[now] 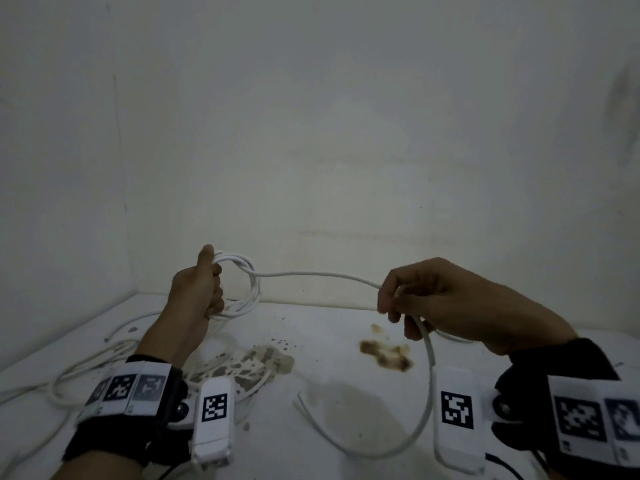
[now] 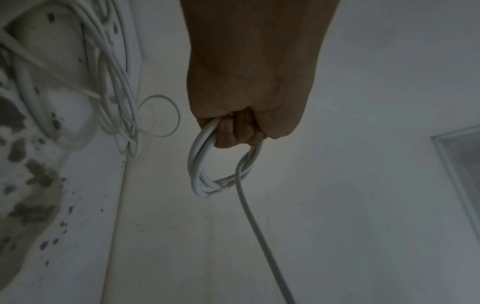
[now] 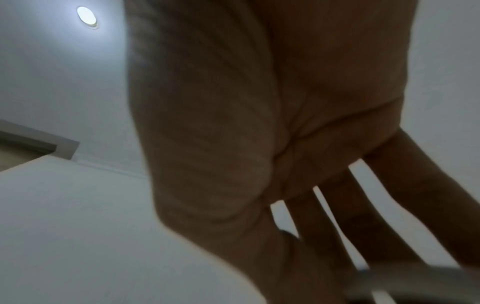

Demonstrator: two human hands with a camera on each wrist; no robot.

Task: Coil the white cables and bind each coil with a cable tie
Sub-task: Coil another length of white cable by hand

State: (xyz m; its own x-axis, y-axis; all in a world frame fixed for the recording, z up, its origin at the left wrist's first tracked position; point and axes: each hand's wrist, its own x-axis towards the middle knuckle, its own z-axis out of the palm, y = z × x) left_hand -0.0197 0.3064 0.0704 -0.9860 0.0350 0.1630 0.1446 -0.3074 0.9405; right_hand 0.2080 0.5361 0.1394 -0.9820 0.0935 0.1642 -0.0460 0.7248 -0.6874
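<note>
My left hand [image 1: 207,289] grips a small coil of white cable [image 1: 247,289] held upright above the table; in the left wrist view the curled fingers [image 2: 233,131] close round the coil [image 2: 205,174]. From the coil one strand of the cable [image 1: 311,274] runs right to my right hand [image 1: 398,303], which pinches it between thumb and fingertips. Below that hand the loose tail [image 1: 427,393] hangs in a wide loop down to the table. The right wrist view shows only the palm [image 3: 233,123] and blurred fingers.
More loose white cables [image 1: 86,368] lie tangled on the white table [image 1: 329,327] at the left, with thin white strands [image 1: 304,410] near the middle. Brown stains [image 1: 384,355] mark the tabletop. A plain wall [image 1: 311,133] stands close behind.
</note>
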